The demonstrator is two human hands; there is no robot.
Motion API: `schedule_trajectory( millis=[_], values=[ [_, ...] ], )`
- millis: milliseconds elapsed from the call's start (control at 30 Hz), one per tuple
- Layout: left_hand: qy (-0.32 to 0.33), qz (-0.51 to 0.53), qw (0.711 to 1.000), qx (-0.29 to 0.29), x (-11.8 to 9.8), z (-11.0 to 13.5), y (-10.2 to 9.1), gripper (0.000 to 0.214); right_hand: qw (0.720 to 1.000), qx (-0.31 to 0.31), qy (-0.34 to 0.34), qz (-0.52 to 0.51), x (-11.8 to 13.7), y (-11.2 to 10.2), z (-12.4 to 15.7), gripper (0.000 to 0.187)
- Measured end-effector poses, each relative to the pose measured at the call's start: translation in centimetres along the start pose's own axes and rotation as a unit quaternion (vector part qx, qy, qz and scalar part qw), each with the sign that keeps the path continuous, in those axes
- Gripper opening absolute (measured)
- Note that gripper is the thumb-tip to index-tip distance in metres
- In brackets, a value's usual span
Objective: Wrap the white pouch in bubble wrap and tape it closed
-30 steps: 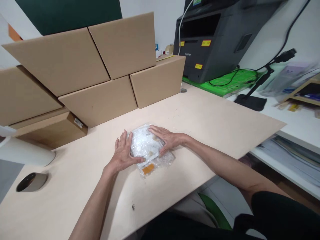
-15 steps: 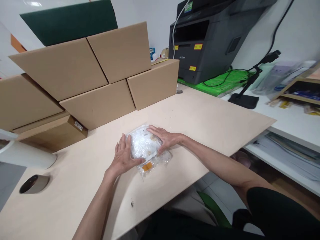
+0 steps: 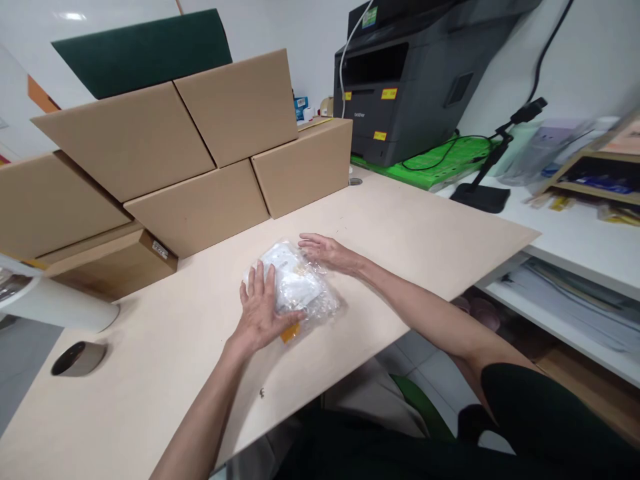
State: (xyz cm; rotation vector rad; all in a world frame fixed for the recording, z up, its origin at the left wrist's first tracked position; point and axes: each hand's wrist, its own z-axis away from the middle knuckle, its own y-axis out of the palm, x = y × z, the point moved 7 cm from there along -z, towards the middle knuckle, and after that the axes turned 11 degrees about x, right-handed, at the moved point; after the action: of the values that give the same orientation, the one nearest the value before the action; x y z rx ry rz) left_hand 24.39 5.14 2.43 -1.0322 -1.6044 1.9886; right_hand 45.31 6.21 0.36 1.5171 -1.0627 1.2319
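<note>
A white packet in clear bubble wrap (image 3: 300, 280) lies on the wooden tabletop (image 3: 400, 227), with an orange patch showing at its near edge. My left hand (image 3: 260, 310) rests on the packet's left side, fingers spread and thumb reaching along the near edge. At the far right side of the wrap is my right hand (image 3: 327, 253), its fingers stretched out and the palm turned inward. Whether the right fingertips touch the plastic I cannot tell. The writing on the packet is too small to read.
Stacked cardboard boxes (image 3: 200, 207) line the back of the table. A white cylinder (image 3: 65, 307) and a brown tape roll (image 3: 80, 359) stand at the left. Behind on the right are a dark printer (image 3: 380, 127) on a green base and a black stand (image 3: 480, 197).
My right hand has lifted off the packet's top and moved to its far right edge. My left hand has slid slightly right, and the packet has turned a little.
</note>
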Motion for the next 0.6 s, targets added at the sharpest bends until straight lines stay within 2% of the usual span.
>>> schedule_trajectory(
  millis=[100,167,233,300,400,467,533,600],
  values=[
    [0.014,-0.019,1.000,0.013,-2.2,0.7,0.9,0.127,0.996,-0.024,-0.028,-0.083,0.7,-0.1,0.1,0.062],
    [0.025,-0.034,0.999,0.006,-3.3,1.0,1.2,0.122,0.994,-0.028,-0.024,-0.107,0.5,0.0,0.1,0.054],
    [0.041,-0.028,0.999,0.003,-4.0,1.2,1.1,0.102,0.993,-0.033,-0.015,-0.112,0.0,0.0,0.0,0.051],
    [0.046,0.019,0.999,-0.007,-3.9,1.3,0.2,0.079,0.994,-0.049,-0.011,-0.101,-0.5,-0.3,-0.2,0.048],
    [0.045,0.172,0.981,-0.079,-2.4,1.7,-3.0,0.057,0.994,-0.083,-0.016,-0.069,-0.8,-1.1,-0.4,0.043],
    [0.032,0.318,0.934,-0.163,-0.2,2.3,-5.6,0.050,0.994,-0.099,-0.028,-0.045,-0.6,-1.6,-0.4,0.042],
    [-0.007,0.473,0.848,-0.241,2.9,2.9,-7.3,0.044,0.994,-0.102,-0.046,-0.020,-0.2,-1.8,-0.4,0.043],
    [-0.042,0.568,0.771,-0.286,5.2,3.3,-7.9,0.038,0.993,-0.101,-0.059,0.017,0.3,-1.9,-0.3,0.045]
  ],
)
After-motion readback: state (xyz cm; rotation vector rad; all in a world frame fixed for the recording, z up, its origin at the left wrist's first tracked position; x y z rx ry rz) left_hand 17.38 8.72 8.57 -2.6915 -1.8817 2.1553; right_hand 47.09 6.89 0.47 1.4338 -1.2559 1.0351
